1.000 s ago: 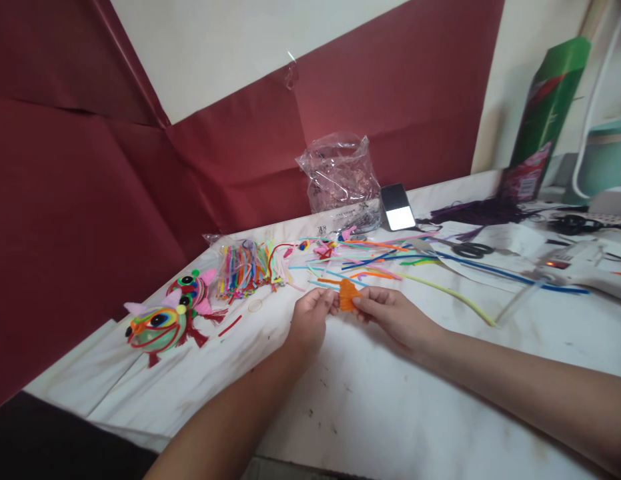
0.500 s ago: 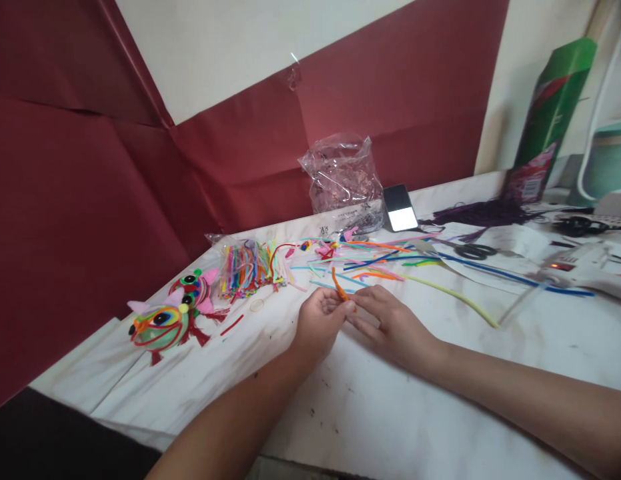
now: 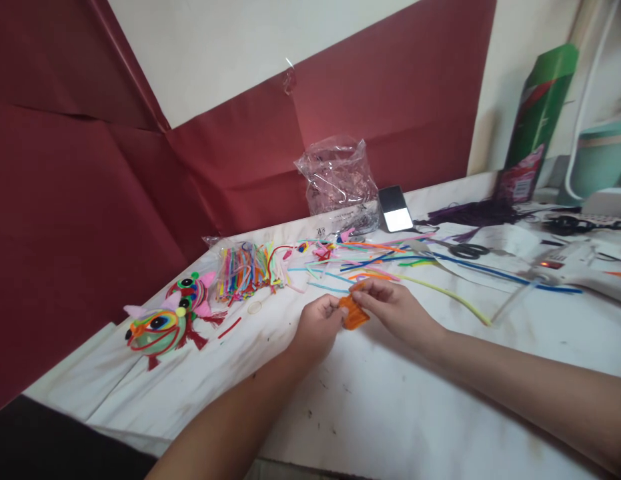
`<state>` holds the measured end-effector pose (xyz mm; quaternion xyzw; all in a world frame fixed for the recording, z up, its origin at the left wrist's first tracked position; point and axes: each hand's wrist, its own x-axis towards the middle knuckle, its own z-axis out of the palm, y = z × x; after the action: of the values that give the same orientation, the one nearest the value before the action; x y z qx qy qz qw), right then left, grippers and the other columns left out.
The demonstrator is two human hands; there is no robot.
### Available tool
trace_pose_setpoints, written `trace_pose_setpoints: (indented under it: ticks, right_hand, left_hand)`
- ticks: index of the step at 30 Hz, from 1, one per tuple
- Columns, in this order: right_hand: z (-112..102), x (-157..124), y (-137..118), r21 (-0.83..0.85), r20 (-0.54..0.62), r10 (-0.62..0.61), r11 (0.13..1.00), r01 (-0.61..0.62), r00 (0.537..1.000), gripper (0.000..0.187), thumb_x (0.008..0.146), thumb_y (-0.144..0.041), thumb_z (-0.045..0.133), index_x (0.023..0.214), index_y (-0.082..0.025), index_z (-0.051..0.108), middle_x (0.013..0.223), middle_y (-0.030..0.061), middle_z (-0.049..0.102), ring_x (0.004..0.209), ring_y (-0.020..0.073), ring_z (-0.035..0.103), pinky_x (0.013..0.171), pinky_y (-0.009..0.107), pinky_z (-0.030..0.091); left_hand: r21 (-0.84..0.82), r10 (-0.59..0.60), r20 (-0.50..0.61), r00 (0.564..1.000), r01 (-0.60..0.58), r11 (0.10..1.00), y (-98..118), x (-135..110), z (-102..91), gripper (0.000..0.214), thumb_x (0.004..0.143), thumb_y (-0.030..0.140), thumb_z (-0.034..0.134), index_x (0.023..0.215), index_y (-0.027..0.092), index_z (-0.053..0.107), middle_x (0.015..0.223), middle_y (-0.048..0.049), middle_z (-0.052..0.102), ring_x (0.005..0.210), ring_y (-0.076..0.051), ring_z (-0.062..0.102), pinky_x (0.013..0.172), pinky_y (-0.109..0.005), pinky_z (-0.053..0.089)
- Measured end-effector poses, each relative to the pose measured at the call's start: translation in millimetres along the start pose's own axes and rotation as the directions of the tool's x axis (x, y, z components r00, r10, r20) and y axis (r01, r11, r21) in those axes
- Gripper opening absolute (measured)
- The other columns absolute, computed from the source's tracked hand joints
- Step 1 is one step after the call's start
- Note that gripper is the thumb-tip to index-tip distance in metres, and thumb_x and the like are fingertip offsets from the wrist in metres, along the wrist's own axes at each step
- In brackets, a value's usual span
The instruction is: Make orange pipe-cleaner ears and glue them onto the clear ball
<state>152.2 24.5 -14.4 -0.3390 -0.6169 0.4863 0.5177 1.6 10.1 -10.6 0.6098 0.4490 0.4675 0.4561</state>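
Between my two hands is a small flat orange piece (image 3: 355, 316) with a ribbed, fuzzy face, like pipe cleaners laid side by side. My left hand (image 3: 317, 327) pinches its left edge with the thumb on top. At its upper right edge, the thumb and fingers of my right hand (image 3: 390, 305) are closed on it. Loose pipe cleaners (image 3: 450, 288) in several colours lie just beyond my hands. To the left sits a bundle of short colourful pipe cleaners (image 3: 245, 270) in clear plastic.
Two decorated animal-like ornaments (image 3: 157, 330) with red tassels stand at the left. Behind are a clear plastic bag (image 3: 337, 177) and a phone (image 3: 395, 209). Scissors (image 3: 467, 251), purple threads (image 3: 470, 217), a white glue gun (image 3: 565, 270) and a green box (image 3: 535, 127) are on the right.
The orange piece has turned from edge-on to showing its broad flat face. My right hand's fingers have moved up to its upper edge; the left hand stays about where it was.
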Motion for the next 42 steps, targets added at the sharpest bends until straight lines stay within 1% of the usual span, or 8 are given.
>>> trace_pose_setpoints:
  ticks: [12, 17, 23, 28, 31, 35, 37, 42]
  right_hand:
    - [2, -5, 0, -0.055, 0.008, 0.002, 0.999, -0.001, 1.0, 0.022, 0.073, -0.039, 0.059, 0.071, -0.017, 0.06, 0.068, 0.0018, 0.06, 0.065, 0.0151, 0.056, 0.062, 0.029, 0.044]
    - [1, -6, 3, -0.242, 0.0, -0.134, 0.962, 0.13, 0.991, 0.015, 0.076, -0.031, 0.055, 0.074, -0.018, 0.061, 0.074, 0.0042, 0.061, 0.07, 0.0177, 0.057, 0.066, 0.032, 0.046]
    - [2, -10, 6, -0.429, 0.039, -0.438, 0.804, 0.411, 0.898, 0.01, 0.078, -0.016, 0.053, 0.077, -0.02, 0.062, 0.075, 0.0039, 0.06, 0.074, 0.0169, 0.055, 0.067, 0.031, 0.046]
    - [5, -16, 2, -0.456, 0.148, -0.589, 0.672, 0.583, 0.795, 0.015, 0.082, -0.013, 0.049, 0.081, -0.021, 0.062, 0.077, 0.0053, 0.059, 0.078, 0.0174, 0.053, 0.068, 0.032, 0.045]
    - [5, -16, -3, -0.43, 0.118, -0.534, 0.733, 0.528, 0.837, 0.016, 0.084, -0.016, 0.047, 0.08, -0.02, 0.062, 0.077, 0.0051, 0.058, 0.078, 0.0177, 0.054, 0.07, 0.033, 0.045]
    - [4, -14, -6, -0.263, 0.076, -0.224, 0.935, 0.236, 0.972, 0.018, 0.086, -0.03, 0.047, 0.077, -0.019, 0.059, 0.07, 0.0024, 0.059, 0.069, 0.0159, 0.056, 0.067, 0.032, 0.046]
    - [4, -12, -5, -0.171, 0.074, -0.115, 0.977, 0.126, 0.991, 0.021, 0.082, -0.037, 0.052, 0.079, -0.018, 0.058, 0.069, 0.0022, 0.06, 0.066, 0.0153, 0.057, 0.064, 0.031, 0.047]
    - [5, -9, -4, -0.038, 0.082, -0.021, 0.999, 0.024, 0.996, 0.026, 0.073, -0.043, 0.062, 0.075, -0.017, 0.057, 0.066, 0.0006, 0.059, 0.062, 0.0139, 0.057, 0.06, 0.028, 0.047]
  left_hand:
    - [0.038, 0.028, -0.074, 0.997, -0.025, 0.999, -1, -1, 0.0, 0.009, 0.068, 0.022, 0.059, 0.07, 0.014, 0.057, 0.058, 0.0029, 0.054, 0.053, -0.008, 0.047, 0.052, -0.02, 0.037]
    - [0.079, 0.067, -0.09, 0.994, -0.059, 0.995, 1, -3, -0.2, 0.007, 0.068, 0.021, 0.057, 0.065, 0.014, 0.056, 0.055, 0.0032, 0.052, 0.052, -0.008, 0.046, 0.051, -0.02, 0.037]
    - [0.239, 0.149, -0.195, 0.969, -0.1, 0.966, 4, -7, 1.3, 0.007, 0.068, 0.019, 0.055, 0.063, 0.015, 0.056, 0.058, 0.002, 0.055, 0.056, -0.01, 0.048, 0.056, -0.022, 0.039]
    - [0.161, 0.196, -0.21, 0.958, -0.164, 0.973, 0, -7, 1.0, 0.007, 0.07, 0.017, 0.052, 0.063, 0.016, 0.055, 0.06, 0.0015, 0.057, 0.058, -0.01, 0.051, 0.058, -0.022, 0.041]
    - [0.133, 0.217, -0.179, 0.96, -0.195, 0.972, 0, -7, 0.1, 0.007, 0.072, 0.019, 0.054, 0.067, 0.015, 0.057, 0.063, 0.0, 0.059, 0.061, -0.011, 0.053, 0.061, -0.023, 0.042]
    - [0.163, 0.224, -0.145, 0.964, -0.2, 0.966, 2, -10, -0.1, 0.007, 0.072, 0.021, 0.057, 0.069, 0.015, 0.06, 0.065, -0.0003, 0.06, 0.062, -0.011, 0.053, 0.061, -0.023, 0.042]
    - [0.161, 0.206, -0.141, 0.968, -0.182, 0.97, 5, -11, 0.2, 0.008, 0.072, 0.022, 0.057, 0.069, 0.015, 0.061, 0.063, 0.0, 0.059, 0.06, -0.011, 0.052, 0.059, -0.022, 0.041]
    - [0.091, 0.124, -0.121, 0.985, -0.113, 0.989, 9, -9, 0.2, 0.01, 0.07, 0.023, 0.059, 0.068, 0.014, 0.062, 0.057, 0.0009, 0.057, 0.055, -0.01, 0.049, 0.055, -0.022, 0.039]
